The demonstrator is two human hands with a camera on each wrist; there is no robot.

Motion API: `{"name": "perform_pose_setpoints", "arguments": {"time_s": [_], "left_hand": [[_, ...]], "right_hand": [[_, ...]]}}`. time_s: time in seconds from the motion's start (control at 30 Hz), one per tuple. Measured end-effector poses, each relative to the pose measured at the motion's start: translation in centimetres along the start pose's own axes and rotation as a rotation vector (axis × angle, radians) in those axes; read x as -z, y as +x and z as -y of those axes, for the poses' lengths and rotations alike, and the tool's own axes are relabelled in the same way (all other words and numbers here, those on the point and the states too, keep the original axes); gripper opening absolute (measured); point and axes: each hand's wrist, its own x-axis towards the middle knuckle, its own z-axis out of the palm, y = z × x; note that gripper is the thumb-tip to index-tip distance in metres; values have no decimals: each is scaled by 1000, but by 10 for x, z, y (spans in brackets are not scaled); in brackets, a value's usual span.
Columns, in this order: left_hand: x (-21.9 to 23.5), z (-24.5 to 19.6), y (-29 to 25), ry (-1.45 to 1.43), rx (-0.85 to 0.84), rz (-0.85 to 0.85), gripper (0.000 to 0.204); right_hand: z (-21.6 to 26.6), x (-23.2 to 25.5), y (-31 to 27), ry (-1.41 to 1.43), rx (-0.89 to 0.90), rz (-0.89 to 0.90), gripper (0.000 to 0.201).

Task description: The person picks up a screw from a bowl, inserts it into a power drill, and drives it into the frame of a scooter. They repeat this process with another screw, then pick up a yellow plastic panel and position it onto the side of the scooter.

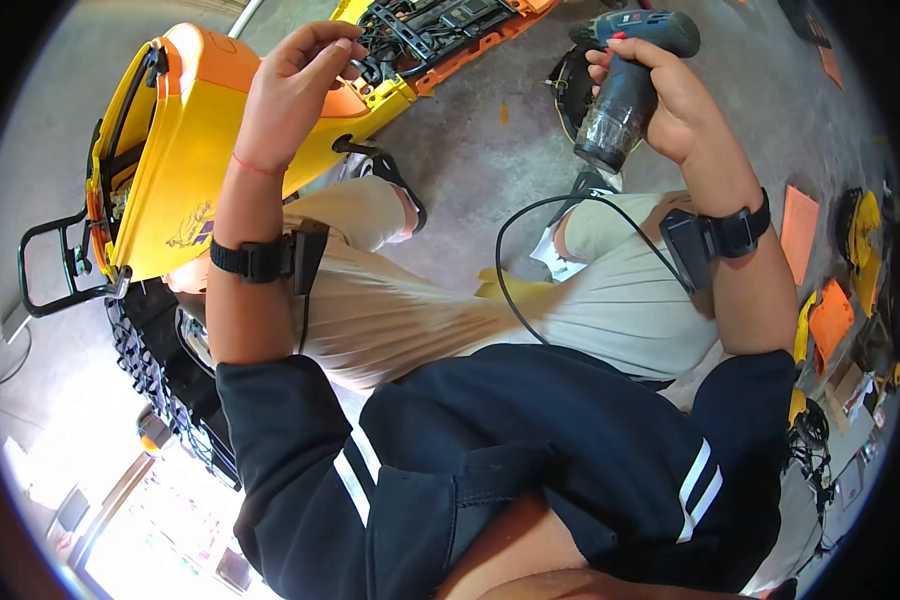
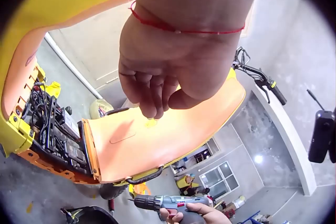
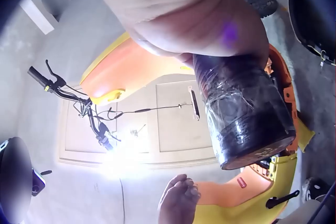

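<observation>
My right hand grips a cordless drill by its handle, with the chuck pointing left in the head view. Clear tape wraps the drill's black battery base. My left hand is raised beside a yellow and orange vehicle, its fingers loosely bent and the thumb close to the fingertips. Nothing shows between them in the left wrist view, where that hand overlaps the orange seat. Close by lies the vehicle's open compartment of wiring and black parts.
A black round item lies on the concrete floor behind the drill. Orange and yellow panels lie along the right side. The vehicle has handlebars and a black rack. A black cable loops over my legs.
</observation>
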Motion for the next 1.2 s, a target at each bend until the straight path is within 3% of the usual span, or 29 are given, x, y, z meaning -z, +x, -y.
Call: {"name": "perform_pose_setpoints", "arguments": {"time_s": [0.37,0.43,0.63,0.77,0.83,0.97,1.03,1.17,1.2], "left_hand": [[5,3,2,-2,-62,-2,34],[8,8,5,92,50,6,30],[-10,14,-4,382,-26,-160,28],[-8,4,-3,465,12,-105,31],[0,1,1,546,164,42,32],[1,15,3,431,167,-21,31],[-6,21,1,397,-119,-204,29],[-12,27,2,473,-211,-205,31],[-18,21,1,458,-198,-120,31]], "right_hand": [[-1,3,-1,15,16,13,35],[-1,3,0,16,19,15,35],[0,0,-3,8,24,-10,34],[0,0,-3,56,32,3,30],[0,1,-3,48,38,7,30],[-1,1,-4,32,45,6,28],[-1,0,-4,23,46,-3,27],[0,-1,-7,-49,102,84,26],[1,-5,-9,-125,136,126,26]]}}
